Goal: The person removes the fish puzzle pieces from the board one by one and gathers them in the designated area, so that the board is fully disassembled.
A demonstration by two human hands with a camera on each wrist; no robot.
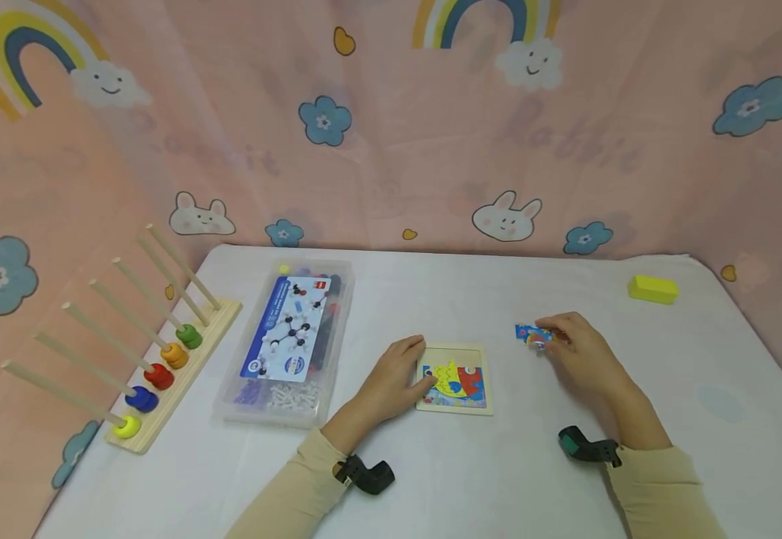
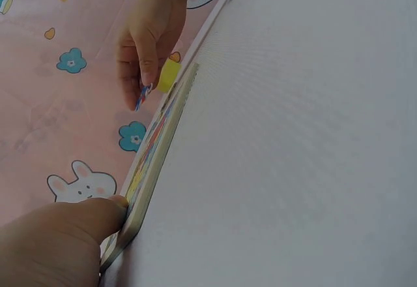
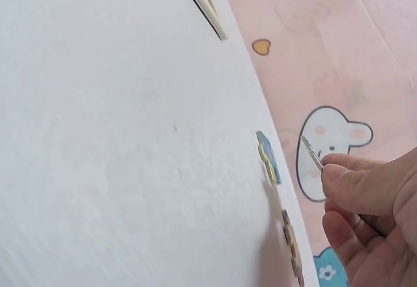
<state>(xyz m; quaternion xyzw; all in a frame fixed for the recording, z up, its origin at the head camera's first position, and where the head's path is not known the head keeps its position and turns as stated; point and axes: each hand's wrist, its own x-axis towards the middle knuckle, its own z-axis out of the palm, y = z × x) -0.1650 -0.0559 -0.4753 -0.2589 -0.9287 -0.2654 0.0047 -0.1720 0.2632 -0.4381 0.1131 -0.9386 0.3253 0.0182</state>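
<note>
Puzzle frame has the left hand resting loosely on its edge; light pressure should steady it. Right hand pinches 1 piece, best held lightly by its rim.

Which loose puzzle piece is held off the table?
The puzzle piece pinched by the right hand; the other loose pieces lie on the table.

Soft, diffuse light casts faint shadows; the left wrist view looks dimmer.
</note>
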